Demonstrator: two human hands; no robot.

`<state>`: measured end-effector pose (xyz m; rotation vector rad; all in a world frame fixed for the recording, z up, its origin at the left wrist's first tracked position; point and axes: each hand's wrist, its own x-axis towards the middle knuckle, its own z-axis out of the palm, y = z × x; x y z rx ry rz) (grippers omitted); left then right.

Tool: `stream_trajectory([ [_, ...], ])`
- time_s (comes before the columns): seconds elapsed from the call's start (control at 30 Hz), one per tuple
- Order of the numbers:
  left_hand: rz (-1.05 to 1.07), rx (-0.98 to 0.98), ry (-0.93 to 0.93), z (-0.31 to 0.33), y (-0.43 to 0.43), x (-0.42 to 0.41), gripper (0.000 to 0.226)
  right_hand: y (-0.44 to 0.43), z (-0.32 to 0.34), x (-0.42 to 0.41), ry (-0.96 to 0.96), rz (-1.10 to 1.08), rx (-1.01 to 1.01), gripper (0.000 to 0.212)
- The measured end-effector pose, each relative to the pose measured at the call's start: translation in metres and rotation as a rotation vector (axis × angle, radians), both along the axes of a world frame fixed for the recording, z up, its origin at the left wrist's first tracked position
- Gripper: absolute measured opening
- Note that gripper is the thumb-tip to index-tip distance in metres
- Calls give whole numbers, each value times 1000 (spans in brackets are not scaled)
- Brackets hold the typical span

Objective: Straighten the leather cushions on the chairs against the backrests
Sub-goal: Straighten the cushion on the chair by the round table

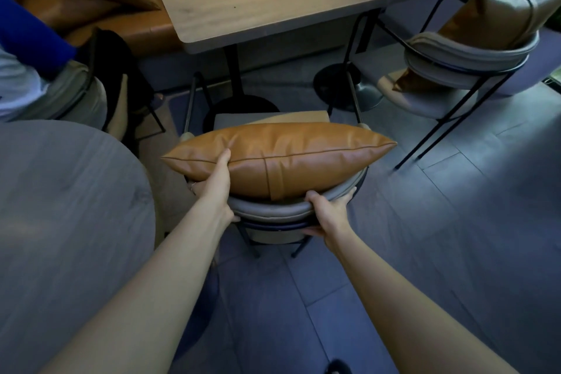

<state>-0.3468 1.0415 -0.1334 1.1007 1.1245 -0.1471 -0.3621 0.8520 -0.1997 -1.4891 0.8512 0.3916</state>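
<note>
At frame centre, smooth tan leather cushion (282,158), pillow-shaped with piped seam, resting atop padded grey curved chair backrest (273,209), left hand (217,182) clasping cushion's lower left, right hand (329,212) gripping backrest rim.

Tan leather cushion (303,155) on edge atop near chair's backrest (273,211); 2nd cushion (482,21) upright in far-right chair.

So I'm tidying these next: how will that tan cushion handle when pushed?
The tan cushion looks soft: it dents under the left hand. Its glossy leather may slide. Perched atop the backrest, it could topple.
</note>
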Motion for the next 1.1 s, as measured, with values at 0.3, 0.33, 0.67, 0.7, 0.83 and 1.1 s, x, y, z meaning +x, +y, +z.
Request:
stream_trajectory([
  [0.3,132,62,-70,-10,-36,19,121,-44,-6,44,-19,146,18,123],
  [0.33,134,57,-75,-9,-41,22,119,-50,-7,50,-19,163,16,123],
  [0.67,142,27,-93,-11,-81,60,111,-95,-8,121,7,328,-65,115],
  [0.7,145,25,-87,-10,-84,66,114,-98,-8,129,5,326,-71,114],
  [0.83,149,-7,-88,-10,-91,87,116,-105,-9,156,-29,325,-91,109],
  [1.1,90,-29,-68,-9,-79,124,125,-99,-4,199,-39,354,-87,97],
])
